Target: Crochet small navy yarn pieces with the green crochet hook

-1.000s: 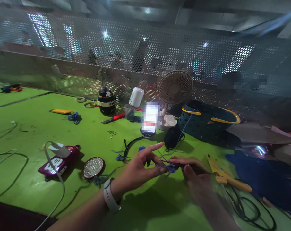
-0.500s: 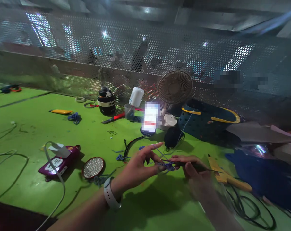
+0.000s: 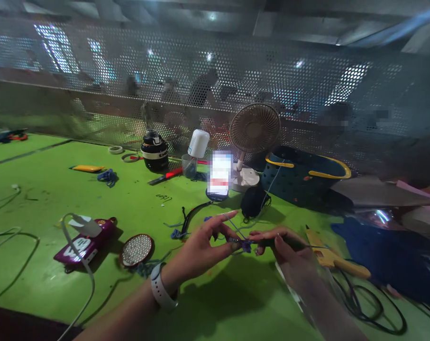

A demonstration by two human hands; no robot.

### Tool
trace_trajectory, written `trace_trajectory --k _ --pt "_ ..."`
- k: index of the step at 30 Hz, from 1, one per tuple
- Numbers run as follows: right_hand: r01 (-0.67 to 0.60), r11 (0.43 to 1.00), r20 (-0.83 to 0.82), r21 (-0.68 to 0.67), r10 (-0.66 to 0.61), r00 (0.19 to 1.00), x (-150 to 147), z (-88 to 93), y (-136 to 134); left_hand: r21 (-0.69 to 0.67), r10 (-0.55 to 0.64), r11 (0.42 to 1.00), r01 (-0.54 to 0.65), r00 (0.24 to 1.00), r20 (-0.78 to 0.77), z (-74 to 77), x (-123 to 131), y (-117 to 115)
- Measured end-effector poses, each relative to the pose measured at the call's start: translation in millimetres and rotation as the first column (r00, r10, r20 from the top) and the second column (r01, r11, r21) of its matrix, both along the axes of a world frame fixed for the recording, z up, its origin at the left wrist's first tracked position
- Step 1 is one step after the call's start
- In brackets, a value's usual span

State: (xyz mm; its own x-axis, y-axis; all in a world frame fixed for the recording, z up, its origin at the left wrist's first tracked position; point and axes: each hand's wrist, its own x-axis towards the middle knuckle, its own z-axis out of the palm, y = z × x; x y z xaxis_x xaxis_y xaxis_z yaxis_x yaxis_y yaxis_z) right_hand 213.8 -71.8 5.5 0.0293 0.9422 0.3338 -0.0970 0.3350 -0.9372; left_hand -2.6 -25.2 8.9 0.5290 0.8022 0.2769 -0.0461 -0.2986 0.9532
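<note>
Between my hands is a small piece of blue-purple crochet work (image 3: pixel 247 246). My left hand (image 3: pixel 204 244) pinches it between thumb and fingers, with its index finger raised and yarn running over that finger. My right hand (image 3: pixel 289 248) is closed round a thin dark crochet hook (image 3: pixel 267 242), whose tip reaches the work; its back end sticks out toward the right. Pale blue yarn (image 3: pixel 270 183) leads down from the dark basket (image 3: pixel 300 182) past a dark ball (image 3: pixel 253 202) behind my hands. The hook's very tip is too small to make out.
Behind my hands stand a lit phone (image 3: pixel 220 175), a fan (image 3: pixel 254 128) and a black jar (image 3: pixel 154 154). To the left lie a purple power bank (image 3: pixel 81 246) with a cable and a round studded disc (image 3: pixel 137 249). A yellow glue gun (image 3: pixel 337 260) is close to my right hand.
The hook and my right hand have shifted slightly against the crochet work, and the yarn over my left index finger shows more plainly. The whole view has moved a little.
</note>
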Motion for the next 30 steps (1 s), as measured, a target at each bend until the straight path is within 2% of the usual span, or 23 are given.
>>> trace_trajectory --k 7,15,21,30 --pt "-0.04 0.998 -0.006 -0.042 0.039 0.999 2.3 2.4 -0.5 0.053 0.022 0.998 -0.018 0.998 -0.061 4.9 -1.6 -0.8" --pt "-0.059 0.997 0.03 -0.058 0.061 0.998 5.3 3.0 -1.1 0.049 0.026 0.998 -0.024 0.999 -0.041 2.6 -2.2 0.3" --pt "-0.032 0.998 0.014 -0.057 0.033 0.999 6.3 -0.2 -0.3 0.058 0.038 0.998 -0.036 0.999 -0.038 3.5 -1.6 -0.3" --pt "-0.001 0.999 -0.034 -0.036 0.0 0.999 7.4 5.4 0.5 0.051 0.066 0.997 -0.062 0.995 -0.068 1.4 -1.4 -0.3"
